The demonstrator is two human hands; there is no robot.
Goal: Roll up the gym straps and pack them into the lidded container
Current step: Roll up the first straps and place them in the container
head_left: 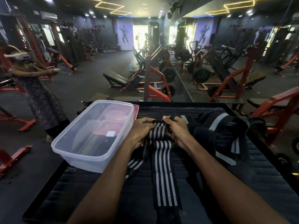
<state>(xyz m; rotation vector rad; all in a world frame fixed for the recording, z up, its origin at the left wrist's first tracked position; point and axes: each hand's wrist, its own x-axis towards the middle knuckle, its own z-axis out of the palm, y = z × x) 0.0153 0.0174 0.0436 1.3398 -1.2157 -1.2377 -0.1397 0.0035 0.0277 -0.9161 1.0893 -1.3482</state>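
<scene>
A black strap with white stripes (163,172) lies along the dark mat toward me. Its far end is partly rolled between my hands. My left hand (142,128) grips the roll's left side, and my right hand (175,128) grips its right side with the thumb on top. More black straps with grey bands (224,131) lie in a heap to the right. A clear plastic container (84,146) stands open on the left, touching nothing I hold. Its pink lid (136,108) lies under it, showing at the far right corner.
The work surface is a black ribbed mat (258,183) with a raised edge. Beyond it stand red and black gym machines (155,78) and a mirror wall on the right. A person in a patterned dress (40,101) wearing a headset stands at the left.
</scene>
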